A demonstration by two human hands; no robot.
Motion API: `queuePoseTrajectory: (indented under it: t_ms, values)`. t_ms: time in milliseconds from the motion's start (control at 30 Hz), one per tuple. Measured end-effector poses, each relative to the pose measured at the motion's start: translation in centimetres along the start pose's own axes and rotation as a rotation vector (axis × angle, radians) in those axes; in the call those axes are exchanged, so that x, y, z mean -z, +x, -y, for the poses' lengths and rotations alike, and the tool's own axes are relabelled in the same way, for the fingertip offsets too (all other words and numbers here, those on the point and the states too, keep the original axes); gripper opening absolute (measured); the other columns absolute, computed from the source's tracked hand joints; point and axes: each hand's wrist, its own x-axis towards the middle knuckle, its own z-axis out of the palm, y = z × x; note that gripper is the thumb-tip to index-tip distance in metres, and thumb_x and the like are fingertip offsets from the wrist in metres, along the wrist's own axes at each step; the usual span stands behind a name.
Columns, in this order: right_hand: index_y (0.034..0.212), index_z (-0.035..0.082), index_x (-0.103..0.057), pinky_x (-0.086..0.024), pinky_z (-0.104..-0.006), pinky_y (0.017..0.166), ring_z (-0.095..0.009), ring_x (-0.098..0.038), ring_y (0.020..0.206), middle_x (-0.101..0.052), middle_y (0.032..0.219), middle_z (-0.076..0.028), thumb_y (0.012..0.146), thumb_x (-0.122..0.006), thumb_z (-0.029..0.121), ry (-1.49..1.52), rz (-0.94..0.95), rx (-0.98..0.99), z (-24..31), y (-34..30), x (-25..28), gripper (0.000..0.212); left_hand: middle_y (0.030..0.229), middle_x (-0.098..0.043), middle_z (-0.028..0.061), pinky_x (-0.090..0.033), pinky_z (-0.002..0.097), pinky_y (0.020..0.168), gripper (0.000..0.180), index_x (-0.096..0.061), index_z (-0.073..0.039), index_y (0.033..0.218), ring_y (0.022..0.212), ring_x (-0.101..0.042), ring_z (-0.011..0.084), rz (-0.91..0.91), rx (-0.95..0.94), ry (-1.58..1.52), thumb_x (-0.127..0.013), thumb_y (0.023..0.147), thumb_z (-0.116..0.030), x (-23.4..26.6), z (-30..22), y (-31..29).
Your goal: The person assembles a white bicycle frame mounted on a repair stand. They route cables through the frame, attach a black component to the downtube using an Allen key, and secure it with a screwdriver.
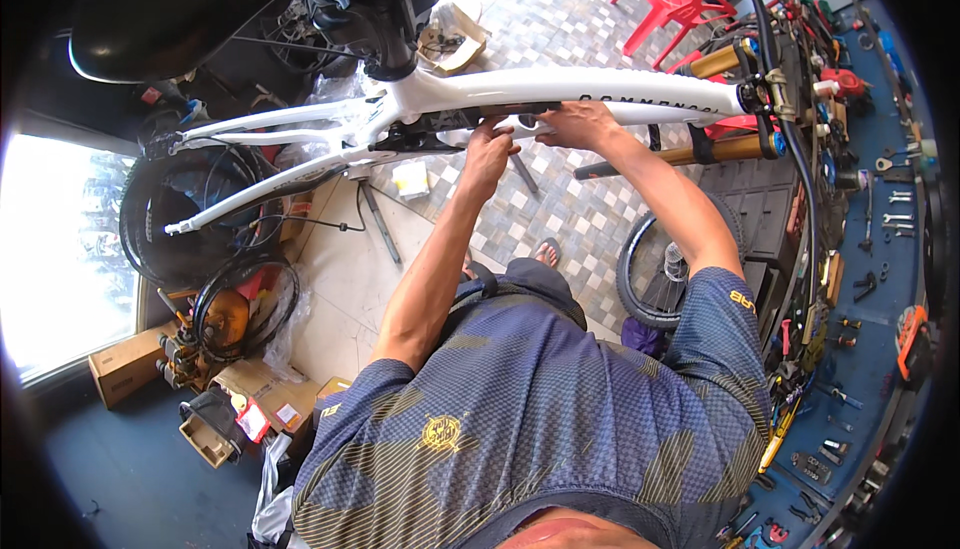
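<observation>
A white bicycle frame (pixel 480 89) is held up across the view in front of me, with a black saddle (pixel 180 19) above its rear part. My left hand (pixel 489 156) is raised to the middle of the frame, fingers bent together beside a dark, long part (pixel 515 109) between the tubes. What those fingers pinch is too small to tell. Just to its right, my right hand (pixel 580 126) curls over the lower tube, its fingertips close to the same dark part. A gold-coloured fork (pixel 690 156) sits at the frame's right end.
Tools hang and lie along a blue bench (pixel 850 269) at right. A bicycle wheel (pixel 650 274) leans below the frame, and a red plastic chair (pixel 675 9) stands beyond. Left are more tyres (pixel 135 209), cardboard boxes (pixel 125 364) and a bright window (pixel 70 249). Stand legs (pixel 380 224) reach the floor.
</observation>
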Motion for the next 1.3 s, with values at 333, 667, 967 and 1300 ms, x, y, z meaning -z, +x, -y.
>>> queuePoseTrajectory:
  t_ms: [333, 667, 967, 1300]
  values:
    - [0.139, 0.032, -0.056, -0.053, -0.0424, 0.1, -0.027, -0.061, 0.123, -0.058, 0.14, -0.008, 0.09, -0.067, 0.044, -0.027, -0.03, 0.117, -1.3, 0.5, 0.0, 0.051, 0.146, -0.051, 0.01, -0.057, 0.0346, 0.087, 0.055, -0.053, -0.005, 0.141, 0.118, -0.055, 0.0209, 0.023, -0.005, 0.021, -0.047, 0.087, 0.004, 0.1, 0.0, 1.0]
    - [0.141, 0.029, -0.052, -0.054, -0.0439, 0.098, -0.03, -0.062, 0.121, -0.056, 0.141, -0.011, 0.091, -0.067, 0.045, -0.036, -0.013, 0.03, -1.0, 1.1, 0.0, 0.055, 0.138, -0.056, 0.0129, -0.057, 0.0332, 0.082, 0.054, -0.052, -0.007, 0.141, 0.105, -0.063, 0.0211, 0.058, -0.014, 0.048, -0.048, 0.088, 0.001, 0.1, 0.2, 1.3]
    - [0.129, 0.017, -0.06, -0.053, -0.0453, 0.096, -0.034, -0.064, 0.114, -0.067, 0.124, -0.015, 0.093, -0.062, 0.043, 0.017, -0.038, 0.005, -0.6, -0.8, 1.6, 0.045, 0.094, -0.07, 0.0257, -0.053, 0.0453, 0.085, 0.033, -0.069, 0.003, 0.112, 0.092, -0.069, 0.0381, -0.171, -0.366, 0.806, -0.055, 0.091, -0.018, -1.7, 0.8, 2.6]
    - [0.121, 0.009, -0.061, -0.053, -0.0461, 0.093, -0.033, -0.063, 0.114, -0.067, 0.118, -0.019, 0.09, -0.059, 0.027, -0.016, -0.271, 0.058, -1.7, -1.5, -0.8, 0.036, 0.104, -0.066, 0.0353, -0.051, 0.0546, 0.091, 0.06, -0.035, 0.012, 0.142, 0.106, -0.064, 0.0497, -0.056, 0.009, 0.859, -0.05, 0.098, -0.025, -6.6, 1.1, 2.0]
